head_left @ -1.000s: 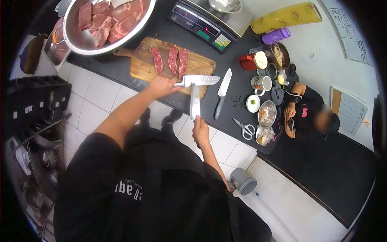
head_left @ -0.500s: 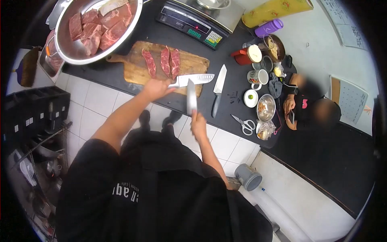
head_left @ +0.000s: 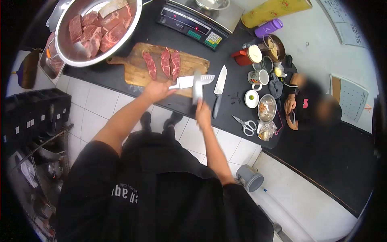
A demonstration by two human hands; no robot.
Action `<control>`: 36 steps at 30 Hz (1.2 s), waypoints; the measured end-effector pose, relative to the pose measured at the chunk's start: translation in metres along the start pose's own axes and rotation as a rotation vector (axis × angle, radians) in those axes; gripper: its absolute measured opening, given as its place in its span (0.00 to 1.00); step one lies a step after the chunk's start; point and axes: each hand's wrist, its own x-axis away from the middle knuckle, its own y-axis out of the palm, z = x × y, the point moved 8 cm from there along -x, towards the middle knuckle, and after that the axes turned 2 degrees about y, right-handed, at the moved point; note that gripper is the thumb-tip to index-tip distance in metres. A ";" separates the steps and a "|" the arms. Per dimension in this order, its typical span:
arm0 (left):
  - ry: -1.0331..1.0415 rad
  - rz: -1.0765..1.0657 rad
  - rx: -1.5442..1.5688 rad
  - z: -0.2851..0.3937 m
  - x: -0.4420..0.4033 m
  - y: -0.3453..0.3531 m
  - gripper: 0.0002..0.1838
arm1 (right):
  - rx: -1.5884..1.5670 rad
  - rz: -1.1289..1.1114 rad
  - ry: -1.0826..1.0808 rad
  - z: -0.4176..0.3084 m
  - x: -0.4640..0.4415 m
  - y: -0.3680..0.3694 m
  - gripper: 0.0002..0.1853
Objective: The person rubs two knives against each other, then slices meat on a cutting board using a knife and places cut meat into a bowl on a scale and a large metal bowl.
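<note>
My left hand [head_left: 158, 91] is closed around the handle of a dimpled kitchen knife [head_left: 186, 82], its blade pointing right above the lower edge of the wooden cutting board [head_left: 133, 72]. In my right hand [head_left: 203, 111] is a silver-grey tool [head_left: 197, 93], long and flat-looking but smeared by motion. It stands upright across the knife blade near the tip; whether they touch I cannot tell. Three strips of raw meat [head_left: 165, 62] lie on the board. A second knife [head_left: 219, 84] with a grey handle rests on the counter, right of the board.
A large metal bowl of meat chunks [head_left: 138, 12] stands at upper left. Behind the board is a digital scale [head_left: 189, 24]. Scissors [head_left: 246, 124], a mug [head_left: 254, 76], a red jug [head_left: 242, 58] and a small metal bowl [head_left: 271, 99] sit at right, near a seated person [head_left: 306, 109].
My right hand has moved up and slightly right, bringing the grey tool closer to the knife's tip. The left hand and its knife stay nearly in place.
</note>
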 end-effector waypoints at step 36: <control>-0.006 -0.129 -0.036 0.003 -0.005 0.000 0.26 | -0.102 -0.048 -0.014 0.002 0.041 -0.026 0.27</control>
